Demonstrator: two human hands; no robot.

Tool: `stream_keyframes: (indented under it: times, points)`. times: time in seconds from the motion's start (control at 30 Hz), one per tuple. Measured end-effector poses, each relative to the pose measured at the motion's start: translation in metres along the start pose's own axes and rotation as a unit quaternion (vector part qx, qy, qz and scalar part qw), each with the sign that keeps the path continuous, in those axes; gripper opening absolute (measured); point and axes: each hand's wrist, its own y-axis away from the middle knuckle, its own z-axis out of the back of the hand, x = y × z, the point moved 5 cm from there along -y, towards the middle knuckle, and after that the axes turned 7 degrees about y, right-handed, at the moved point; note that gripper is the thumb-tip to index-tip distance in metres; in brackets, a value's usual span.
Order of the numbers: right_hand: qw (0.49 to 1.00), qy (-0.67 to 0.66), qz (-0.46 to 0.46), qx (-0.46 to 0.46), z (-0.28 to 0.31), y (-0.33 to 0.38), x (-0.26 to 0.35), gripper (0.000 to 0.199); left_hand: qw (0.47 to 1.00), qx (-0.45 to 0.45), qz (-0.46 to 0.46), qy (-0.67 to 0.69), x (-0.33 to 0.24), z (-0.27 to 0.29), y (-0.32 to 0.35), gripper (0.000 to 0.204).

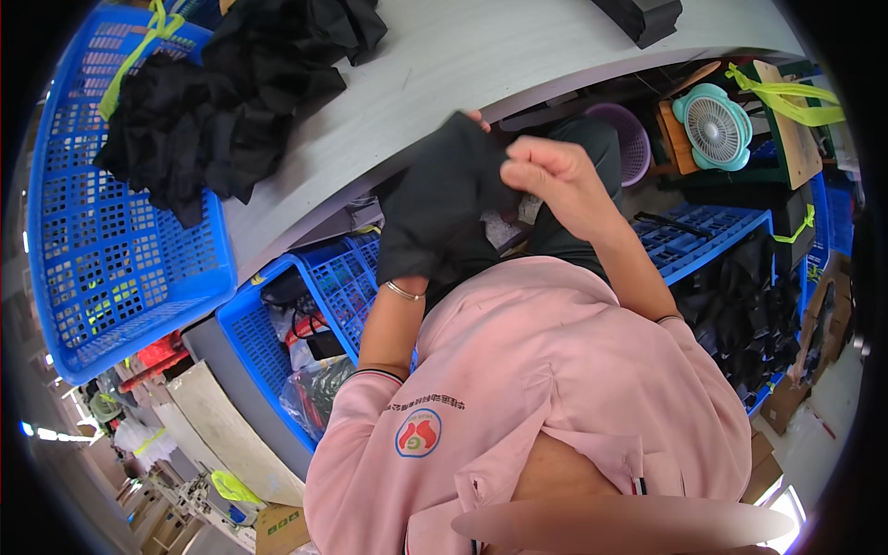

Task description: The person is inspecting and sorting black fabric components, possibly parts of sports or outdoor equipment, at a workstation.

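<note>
Person seated at a pale worktable (518, 55), head bent over the lap — 2 hands raised just below the table's near edge. The left hand (442, 199) is buried inside a black fabric piece (435, 217); only a fingertip shows above the cloth near the table edge, so whether those fingers are spread or curled cannot be told. A thin bracelet (404, 291) sits on that wrist. The right hand (550, 176) is clenched, thumb and fingers pinching the right edge of the same fabric. Judged step: the piece looks mid-way through being pulled over the left hand or turned, not yet laid down; the move in hand seems to call for a steady pull by the right hand while the left stays inside as a form. Room is tight: table edge just beyond the knuckles, a blue crate (333, 277) near the left forearm, another blue crate (703, 231) near the right elbow. Open space lies on the tabletop, right of the heap of black fabric (231, 111) that spills out of a large blue basket (111, 268) at far left. A small teal fan (714, 127) and a purple basket (634, 139) sit further right — well apart from the hands.
</note>
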Motion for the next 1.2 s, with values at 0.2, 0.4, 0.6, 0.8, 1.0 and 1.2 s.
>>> stream_keyframes:
  times: [0.2,0.4,0.6,0.8,1.0,1.2]
  points:
    - [0.981,-0.016,-0.079,-0.175,0.046,-0.044,-0.014,0.033,0.989,-0.027,0.059,0.136,0.047,-0.031,0.019,0.041]
    - [0.954,0.176,0.112,-0.214,0.036,0.001,-0.006,0.051,0.919,-0.221,0.034,0.325,0.055,-0.022,-0.006,0.037]
    - [0.863,0.428,0.189,-0.192,0.017,0.006,0.003,0.058,0.913,-0.165,0.110,0.358,0.022,-0.027,-0.018,0.032]
    - [0.948,0.253,0.166,0.101,0.024,0.001,-0.002,0.006,0.624,-0.079,0.188,0.755,0.010,-0.022,-0.007,0.038]
    - [0.960,0.256,0.103,0.046,0.075,-0.028,0.013,0.021,0.687,-0.160,0.155,0.692,0.036,0.030,0.005,0.046]
    - [0.967,0.182,0.149,-0.096,0.100,-0.149,0.000,0.027,0.857,-0.193,0.123,0.463,0.023,0.023,-0.015,0.050]
